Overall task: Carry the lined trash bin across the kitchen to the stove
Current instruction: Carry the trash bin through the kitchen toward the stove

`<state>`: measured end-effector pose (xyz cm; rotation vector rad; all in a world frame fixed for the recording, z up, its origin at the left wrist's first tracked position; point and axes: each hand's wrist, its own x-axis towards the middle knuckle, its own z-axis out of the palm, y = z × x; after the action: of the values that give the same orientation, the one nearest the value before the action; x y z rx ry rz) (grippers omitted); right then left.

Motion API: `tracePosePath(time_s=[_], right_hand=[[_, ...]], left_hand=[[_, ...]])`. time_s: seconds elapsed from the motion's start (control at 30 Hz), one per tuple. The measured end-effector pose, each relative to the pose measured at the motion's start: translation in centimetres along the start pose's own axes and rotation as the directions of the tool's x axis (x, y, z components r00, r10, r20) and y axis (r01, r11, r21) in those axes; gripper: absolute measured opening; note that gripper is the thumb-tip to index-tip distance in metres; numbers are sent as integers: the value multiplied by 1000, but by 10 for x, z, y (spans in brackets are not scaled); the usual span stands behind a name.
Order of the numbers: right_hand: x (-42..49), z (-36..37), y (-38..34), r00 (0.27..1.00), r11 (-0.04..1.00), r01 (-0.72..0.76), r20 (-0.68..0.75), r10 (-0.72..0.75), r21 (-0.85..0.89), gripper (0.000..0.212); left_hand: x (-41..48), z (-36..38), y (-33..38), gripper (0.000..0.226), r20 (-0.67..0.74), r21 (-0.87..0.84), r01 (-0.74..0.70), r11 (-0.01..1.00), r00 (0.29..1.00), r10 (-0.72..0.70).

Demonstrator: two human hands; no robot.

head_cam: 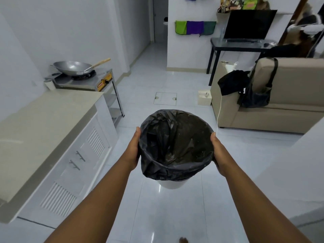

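1. I see the white trash bin [171,184] held up over the tiled floor [175,216], its black liner [175,146] folded over the rim
2. Left hand [132,151] and right hand [220,156] press opposite sides of the rim; fingers wrapped behind, mostly hidden
3. Stove [84,81] with wok [71,67] stands ahead-left, well apart from the bin, past the desk [43,116]

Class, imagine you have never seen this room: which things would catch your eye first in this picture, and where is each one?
First, the white trash bin with its black liner, held at centre between the left hand and right hand above the tiled floor. Next, the steel wok on the stove, far left beyond the counter. Then the bright cloths on the back wall.
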<state>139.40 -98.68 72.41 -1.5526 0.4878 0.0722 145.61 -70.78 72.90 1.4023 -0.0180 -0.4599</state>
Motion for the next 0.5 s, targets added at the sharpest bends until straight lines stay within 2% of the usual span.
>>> tracePosePath(time_s=[0.23,0.5], right_hand=[[120,-26,-47,999,999,8,52,-6,-38,73],[265,-25,-90,996,998,23,90,-17,-59,70]], left_hand=[[113,19,22,76,-69,-41,-15,999,998,12],[260,10,51,87,-81,-56,-19,998,997,15]])
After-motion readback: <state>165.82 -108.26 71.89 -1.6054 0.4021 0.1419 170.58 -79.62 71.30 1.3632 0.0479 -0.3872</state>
